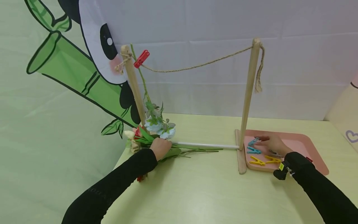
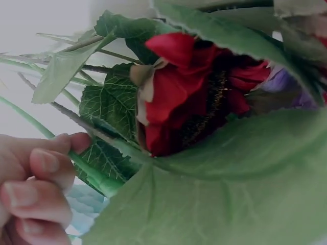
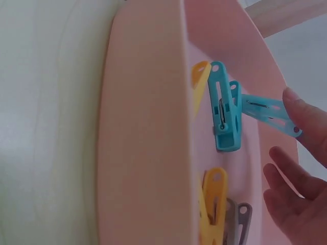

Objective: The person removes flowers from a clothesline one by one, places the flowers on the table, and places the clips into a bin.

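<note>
My left hand (image 1: 161,148) is at the flower bunch by the left post, and its thumb and finger pinch a green stem (image 2: 97,176). Close to those fingertips are a red flower (image 2: 176,102) and broad green leaves (image 2: 219,204). Over the pink tray (image 1: 296,137), my right hand (image 1: 272,143) pinches the handle end of a light blue clothespin (image 3: 263,108). A second blue clothespin (image 3: 225,112) lies beside it in the tray, with yellow clothespins (image 1: 257,161) and a grey one (image 1: 275,153) nearer the front. A blue flower (image 1: 167,133) hangs head down above my left hand.
A twine line (image 1: 193,67) sags between two wooden posts (image 1: 249,93). Near its left end a red clothespin (image 1: 141,59) holds the blue flower's stem. A white bar (image 1: 207,145) joins the posts low down, with loose stems (image 1: 198,151) lying along it.
</note>
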The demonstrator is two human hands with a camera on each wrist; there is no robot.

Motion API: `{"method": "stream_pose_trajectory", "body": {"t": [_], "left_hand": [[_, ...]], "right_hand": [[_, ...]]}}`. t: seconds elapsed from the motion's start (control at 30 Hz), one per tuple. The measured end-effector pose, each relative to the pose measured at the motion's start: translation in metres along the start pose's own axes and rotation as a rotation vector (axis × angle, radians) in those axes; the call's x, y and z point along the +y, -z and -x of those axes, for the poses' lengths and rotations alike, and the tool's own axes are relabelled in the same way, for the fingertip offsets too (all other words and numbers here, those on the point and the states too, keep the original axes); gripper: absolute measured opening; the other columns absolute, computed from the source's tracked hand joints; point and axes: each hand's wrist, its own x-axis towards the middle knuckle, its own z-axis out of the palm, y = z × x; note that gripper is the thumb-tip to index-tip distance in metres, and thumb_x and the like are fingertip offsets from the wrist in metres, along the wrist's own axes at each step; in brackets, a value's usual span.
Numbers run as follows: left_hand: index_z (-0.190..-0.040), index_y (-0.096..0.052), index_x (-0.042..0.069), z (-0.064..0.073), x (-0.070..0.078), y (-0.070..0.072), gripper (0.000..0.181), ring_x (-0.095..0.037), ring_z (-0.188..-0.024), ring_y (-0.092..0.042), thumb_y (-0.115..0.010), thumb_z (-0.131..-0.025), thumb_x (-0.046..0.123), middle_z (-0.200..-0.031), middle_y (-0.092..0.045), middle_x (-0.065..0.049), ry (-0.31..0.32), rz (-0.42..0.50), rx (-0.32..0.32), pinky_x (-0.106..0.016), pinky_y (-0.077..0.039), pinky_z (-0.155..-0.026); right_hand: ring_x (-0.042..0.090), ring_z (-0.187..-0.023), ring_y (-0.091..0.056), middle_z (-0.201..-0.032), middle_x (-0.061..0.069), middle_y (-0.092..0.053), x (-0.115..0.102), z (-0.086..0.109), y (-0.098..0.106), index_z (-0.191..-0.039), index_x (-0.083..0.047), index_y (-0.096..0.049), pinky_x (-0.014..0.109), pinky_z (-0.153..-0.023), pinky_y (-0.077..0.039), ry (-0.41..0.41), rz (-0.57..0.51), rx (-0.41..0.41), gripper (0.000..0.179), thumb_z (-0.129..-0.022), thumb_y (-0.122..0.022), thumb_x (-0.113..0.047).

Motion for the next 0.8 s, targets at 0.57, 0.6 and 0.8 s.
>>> {"method": "stream_pose_trajectory", "body": {"t": [0.57,0.6,0.8], "left_hand": [[-0.065,-0.05,0.01,0.037,0.002,0.177,0.025,-0.013,-0.042,-0.044,-0.065,-0.084,0.006,-0.049,-0.04,-0.001,0.015,0.103,0.099,-0.025,-0.021,-0.046],[-0.064,-0.05,0.01,0.036,0.002,0.175,0.025,-0.014,-0.043,-0.045,-0.065,-0.083,0.006,-0.049,-0.042,-0.002,0.017,0.101,0.109,-0.026,-0.023,-0.045],[-0.064,-0.048,0.011,0.04,0.001,0.174,0.026,-0.013,-0.042,-0.044,-0.066,-0.083,0.008,-0.05,-0.044,-0.002,0.022,0.076,0.152,-0.026,-0.022,-0.043]], "right_hand": [[0.039,-0.1,-0.046,-0.128,0.033,-0.044,-0.006,0.002,0.0,-0.131,0.003,-0.047,0.025,-0.064,-0.043,-0.132,-0.021,-0.037,0.062,-0.087,-0.063,-0.038],[0.039,-0.1,-0.046,-0.128,0.033,-0.043,-0.005,0.002,0.0,-0.131,0.003,-0.047,0.025,-0.064,-0.044,-0.129,-0.018,-0.027,0.062,-0.087,-0.062,-0.038],[0.032,-0.095,-0.05,-0.119,0.025,-0.053,-0.015,0.006,-0.004,-0.123,-0.003,-0.056,0.036,-0.068,-0.047,-0.099,-0.002,0.09,0.057,-0.086,-0.058,-0.047]]}}
